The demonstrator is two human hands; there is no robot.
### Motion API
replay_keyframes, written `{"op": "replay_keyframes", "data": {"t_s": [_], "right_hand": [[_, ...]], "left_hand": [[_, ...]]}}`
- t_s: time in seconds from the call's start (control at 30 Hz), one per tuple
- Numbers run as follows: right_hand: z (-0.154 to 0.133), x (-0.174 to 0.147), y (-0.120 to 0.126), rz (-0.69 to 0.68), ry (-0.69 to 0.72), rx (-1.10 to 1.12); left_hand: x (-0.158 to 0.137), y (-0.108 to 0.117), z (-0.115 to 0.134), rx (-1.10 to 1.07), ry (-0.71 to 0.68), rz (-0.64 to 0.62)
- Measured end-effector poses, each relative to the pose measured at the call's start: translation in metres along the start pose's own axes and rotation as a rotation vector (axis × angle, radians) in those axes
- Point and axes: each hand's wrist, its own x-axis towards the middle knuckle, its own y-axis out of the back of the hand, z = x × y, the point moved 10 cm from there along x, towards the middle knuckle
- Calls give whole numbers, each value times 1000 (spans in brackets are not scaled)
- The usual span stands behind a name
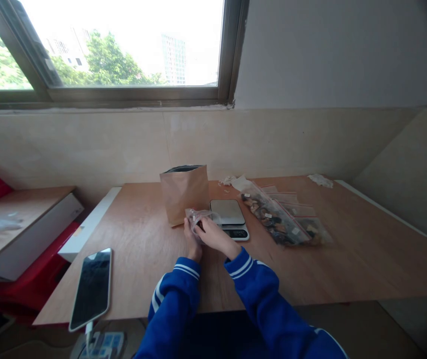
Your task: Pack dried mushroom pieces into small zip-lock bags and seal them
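Both hands meet near the middle of the tabletop, a little toward its front edge: the left hand and the right hand are both closed on a small clear plastic bag, which lies just beyond the fingers, with something dark inside that I cannot identify. The bag sits between a standing brown paper bag, open at the top, and a kitchen scale whose plate is bare. Right of the scale, long clear bags of mixed pieces lie slanted toward the back edge.

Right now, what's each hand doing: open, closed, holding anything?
Left hand: closed on the small clear plastic bag.
Right hand: closed on the same bag, beside the scale.
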Motion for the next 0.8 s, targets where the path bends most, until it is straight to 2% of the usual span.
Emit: {"op": "replay_keyframes", "data": {"t_s": [0.13,0.23,0.43,0.63,0.8], "right_hand": [[10,12,-3,38,-20,115],[14,16,-6,32,20,187],[30,20,-1,132,35,309],[31,22,-7,73,30,359],[28,20,-5,13,-77,282]], "left_hand": [[0,5,16,148,-150,20],[-1,11,22,257,-186,73],[-1,17,23,364,-185,119],[0,26,24,342,-182,208],[0,31,21,290,-119,260]]}}
